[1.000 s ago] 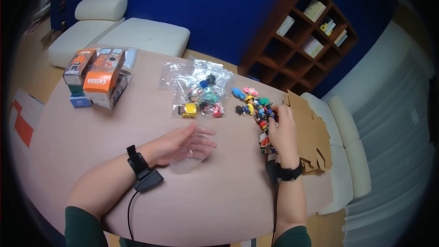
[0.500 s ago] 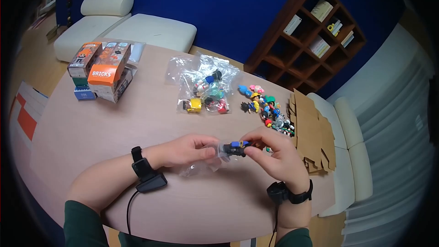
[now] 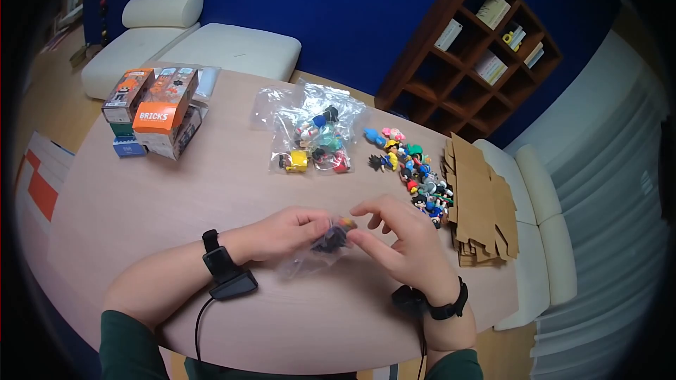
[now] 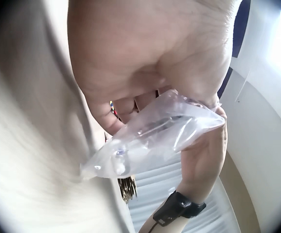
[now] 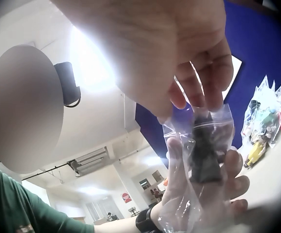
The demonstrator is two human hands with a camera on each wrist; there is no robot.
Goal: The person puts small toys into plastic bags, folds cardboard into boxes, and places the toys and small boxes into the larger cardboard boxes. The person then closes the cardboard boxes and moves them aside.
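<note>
My left hand (image 3: 285, 231) grips a clear zip bag (image 3: 301, 264) by its upper part, above the table near the front. Inside the bag sits a small dark toy figure (image 5: 206, 162), with a bit of red and yellow at its top in the head view. My right hand (image 3: 405, 248) is at the bag's mouth, thumb and forefinger apart on either side of the figure's upper end. In the right wrist view its fingertips hang right at the bag's rim. The left wrist view shows the clear bag (image 4: 155, 138) hanging below the left palm.
Several loose toy figures (image 3: 415, 169) lie in a heap to the right, beside flattened brown cardboard (image 3: 479, 204). Clear bags with figures inside (image 3: 313, 134) lie at the table's back middle. Printed boxes (image 3: 158, 116) are stacked at the back left.
My right hand went from the heap of figures to the bag, bringing a dark figure with it. The figure has gone down into the bag, and the right fingers have spread apart.
</note>
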